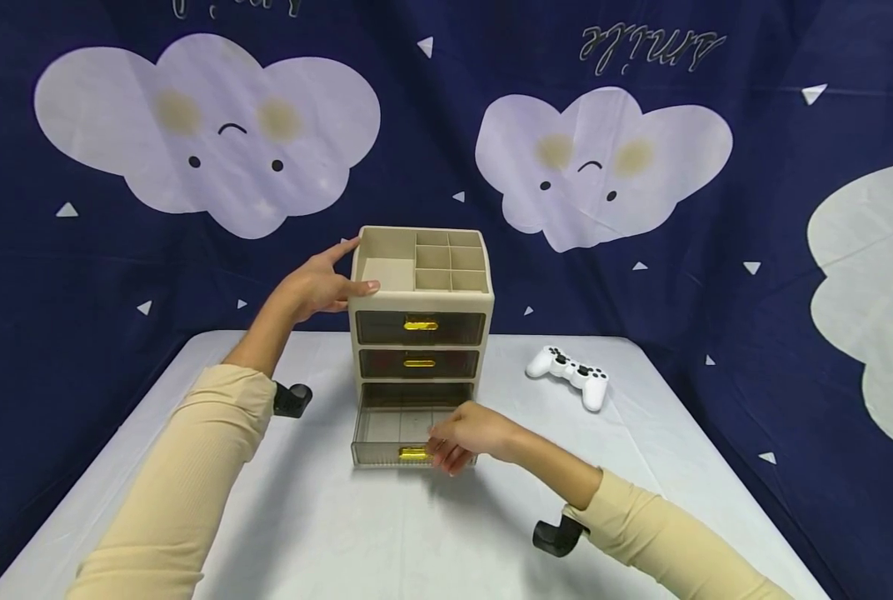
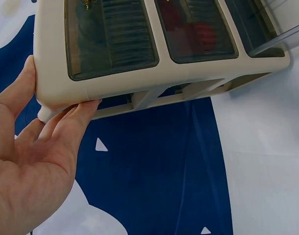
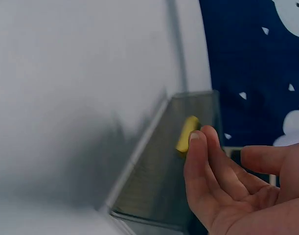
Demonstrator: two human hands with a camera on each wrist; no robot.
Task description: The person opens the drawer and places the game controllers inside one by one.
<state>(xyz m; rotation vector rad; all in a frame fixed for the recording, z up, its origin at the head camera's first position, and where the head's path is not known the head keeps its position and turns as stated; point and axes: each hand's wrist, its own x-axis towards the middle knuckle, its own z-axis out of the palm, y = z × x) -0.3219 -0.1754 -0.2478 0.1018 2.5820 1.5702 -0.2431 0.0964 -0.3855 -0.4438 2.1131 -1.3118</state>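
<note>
A cream desktop drawer organizer (image 1: 420, 302) stands upright on the table, with an open compartmented top and dark see-through drawers. My left hand (image 1: 315, 286) grips its upper left corner, with the thumb apart from the other fingers; in the left wrist view, fingertips lie along its side. The bottom drawer (image 1: 379, 454) is pulled out, clear-walled, with its floor showing. My right hand (image 1: 469, 435) is at the right end of this drawer's gold handle (image 3: 187, 134), fingers slightly bent and fingertips right beside the handle, thumb held apart.
A white game controller (image 1: 569, 375) lies to the right of the organizer on the white tablecloth (image 1: 326, 533). Something red (image 2: 204, 36) shows through the middle drawer front. Behind hangs a dark blue curtain (image 1: 424, 150) with cloud faces.
</note>
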